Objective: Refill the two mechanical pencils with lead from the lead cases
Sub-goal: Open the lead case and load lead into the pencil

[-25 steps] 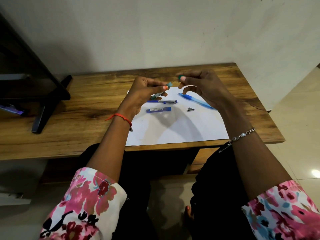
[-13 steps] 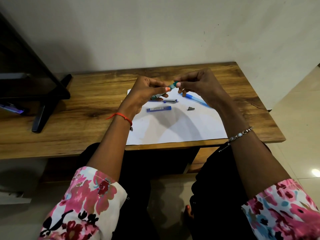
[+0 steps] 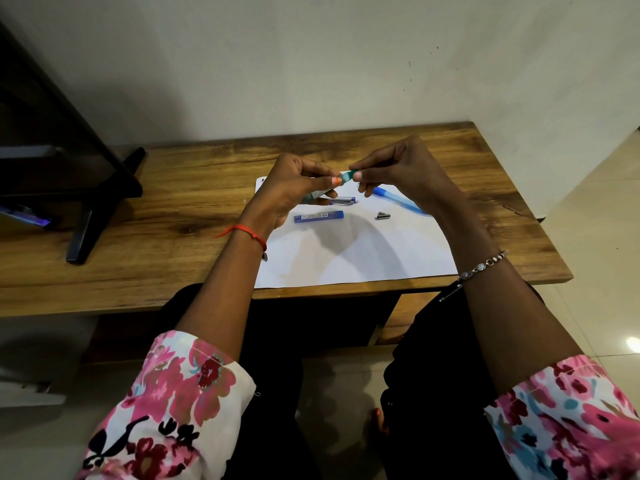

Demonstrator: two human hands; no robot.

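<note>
1. Now held up over the far edge of the paper point(image 3: 363, 258): a green lead case point(image 3: 345, 175), slanting, with one end in each hand.
2. Left hand point(image 3: 294, 188): clamped on the lower part of the green lead case, fingers curled round it, thumb tip near its upper end.
3. Right hand point(image 3: 401, 171): thumb and forefinger pinched together on the top end of that same case, other fingers loosely bent.
4. Lying flat on the far part of the paper, under the left hand: a grey-and-blue pencil point(image 3: 343, 201).
5. Just nearer on the paper, apart from that pencil: a blue lead case point(image 3: 318, 216), flat and untouched.
6. On the far right part of the paper, partly hidden by the right hand: a light blue pencil point(image 3: 398, 201).
7. Between the blue lead case and the light blue pencil, on the paper: a small metal piece point(image 3: 383, 215).
8. Under the paper: a wooden table point(image 3: 173, 209).
9. Well left of the paper, on the table: a black stand point(image 3: 86, 202).
</note>
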